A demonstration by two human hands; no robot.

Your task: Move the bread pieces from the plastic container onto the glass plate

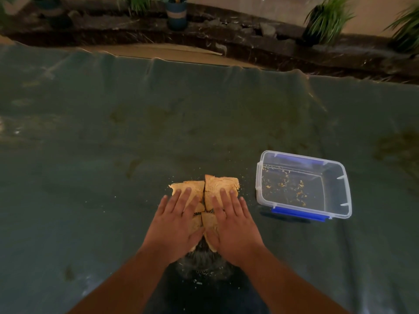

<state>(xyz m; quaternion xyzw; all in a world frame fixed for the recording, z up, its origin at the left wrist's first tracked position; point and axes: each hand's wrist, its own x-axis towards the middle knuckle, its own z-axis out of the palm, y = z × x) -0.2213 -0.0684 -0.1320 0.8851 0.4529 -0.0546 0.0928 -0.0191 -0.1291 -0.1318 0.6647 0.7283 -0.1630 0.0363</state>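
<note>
Several toasted bread pieces (221,185) lie pressed together low in the middle of the view. Both hands rest flat on top of them, fingers spread. My left hand (175,225) covers the left pieces and my right hand (233,225) covers the right ones. Neither hand grips a piece. The glass plate (204,260) shows only as a dim clear rim just below the hands; most of it is hidden under bread and hands. The clear plastic container (302,184) with blue clips stands to the right, holding only crumbs.
A dark green cloth (113,143) covers the surface, with crumbs scattered around the bread. Beyond its far edge lie a strip of cardboard, a dark stone ledge and potted plants (326,19).
</note>
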